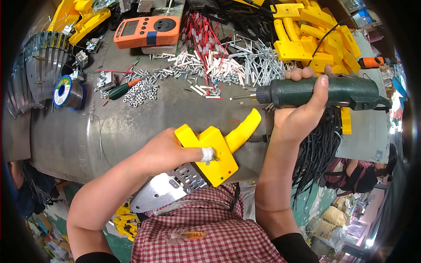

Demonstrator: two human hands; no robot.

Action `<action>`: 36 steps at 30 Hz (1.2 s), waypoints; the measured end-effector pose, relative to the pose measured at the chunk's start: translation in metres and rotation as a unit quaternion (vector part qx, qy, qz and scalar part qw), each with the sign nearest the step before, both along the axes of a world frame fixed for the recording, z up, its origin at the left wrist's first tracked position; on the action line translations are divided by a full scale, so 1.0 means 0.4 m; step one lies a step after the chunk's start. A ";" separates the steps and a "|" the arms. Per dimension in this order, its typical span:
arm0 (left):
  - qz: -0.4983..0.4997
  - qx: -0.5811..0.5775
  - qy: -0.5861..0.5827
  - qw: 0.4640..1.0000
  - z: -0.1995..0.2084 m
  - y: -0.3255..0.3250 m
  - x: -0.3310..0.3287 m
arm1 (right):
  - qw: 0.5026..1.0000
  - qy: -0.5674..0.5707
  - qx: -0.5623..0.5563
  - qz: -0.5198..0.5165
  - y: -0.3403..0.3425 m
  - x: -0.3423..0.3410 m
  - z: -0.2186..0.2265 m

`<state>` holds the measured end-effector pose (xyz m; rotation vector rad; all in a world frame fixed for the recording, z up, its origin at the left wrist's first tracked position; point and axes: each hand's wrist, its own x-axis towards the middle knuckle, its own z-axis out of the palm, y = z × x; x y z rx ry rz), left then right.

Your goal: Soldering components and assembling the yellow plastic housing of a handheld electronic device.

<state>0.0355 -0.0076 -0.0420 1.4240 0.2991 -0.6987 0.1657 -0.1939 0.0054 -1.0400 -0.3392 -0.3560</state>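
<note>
My left hand point(169, 153) grips a yellow plastic tool housing point(221, 164) over the near middle of the bench, its curved handle pointing up to the right. White tape wraps the thumb, which presses on the housing's face by a small screw. From the housing's lower left side sticks a silver metal plate point(164, 190) with slots and a rounded end. Closed around a dark green electric screwdriver point(324, 93) is my right hand point(302, 103). The screwdriver lies level, its bit pointing left over the bench, apart from the housing.
Loose screws point(258, 61), nuts point(139, 94) and white sleeves lie across the bench point(136, 127). Behind them stands an orange multimeter point(147, 33). A solder spool point(69, 93) and fanned metal plates point(46, 61) are left; yellow housings point(320, 35) and black cables point(318, 149) are right.
</note>
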 end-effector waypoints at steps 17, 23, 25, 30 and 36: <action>0.153 -0.204 0.101 0.962 0.017 -0.037 -0.026 | 0.969 -0.165 -0.046 0.176 -0.020 -0.178 0.075; 0.168 -0.220 0.124 0.953 0.028 -0.033 -0.023 | 0.921 -0.259 -0.168 0.237 -0.038 -0.183 0.072; 0.170 -0.215 0.117 0.955 0.030 -0.034 -0.026 | 0.921 -0.258 -0.168 0.241 -0.034 -0.186 0.071; 0.160 -0.221 0.092 0.958 0.018 -0.041 -0.026 | 0.917 -0.266 -0.166 0.246 -0.021 -0.196 0.073; 0.136 -0.207 0.072 0.966 -0.020 -0.041 -0.034 | 0.957 -0.220 -0.058 0.180 0.005 -0.185 0.081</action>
